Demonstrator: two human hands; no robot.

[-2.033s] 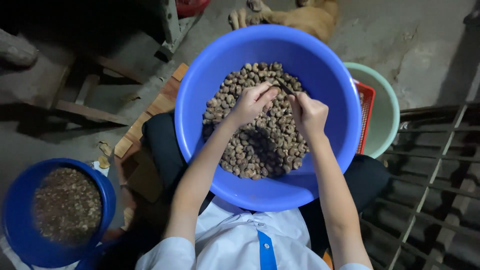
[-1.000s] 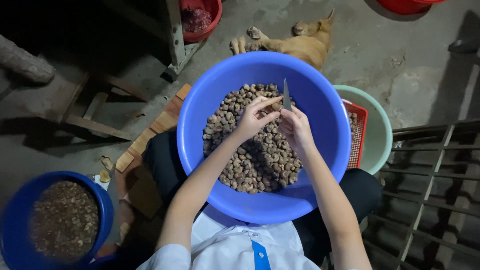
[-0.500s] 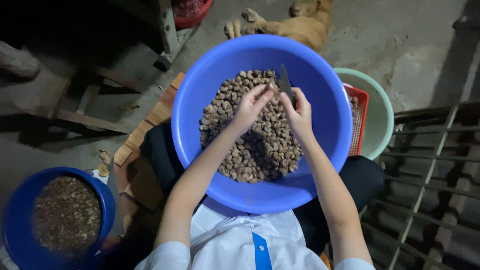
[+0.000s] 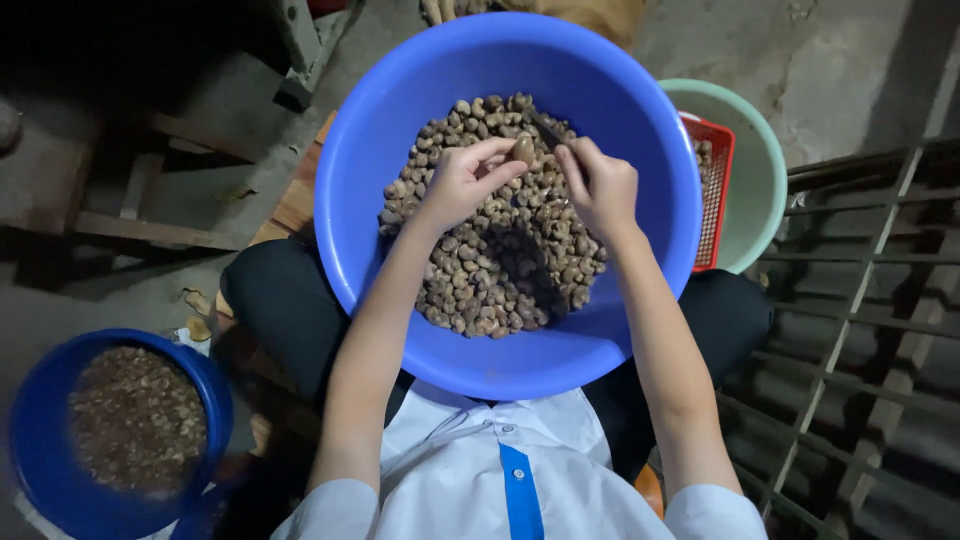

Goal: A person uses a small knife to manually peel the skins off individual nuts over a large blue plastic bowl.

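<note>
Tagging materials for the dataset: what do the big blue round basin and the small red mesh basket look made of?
Big blue round basin: looks like moulded plastic, smooth, uniform colour, soft sheen on the wall. Small red mesh basket: probably plastic too, a fine moulded grid with a thicker rim; it is partly hidden, so less sure.

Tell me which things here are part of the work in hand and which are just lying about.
In use:
left hand pinching one nut
right hand holding a small knife
big blue basin of nuts on the lap

Lying about:
dark blue bucket of bits
green basin
red basket
metal grate
</note>
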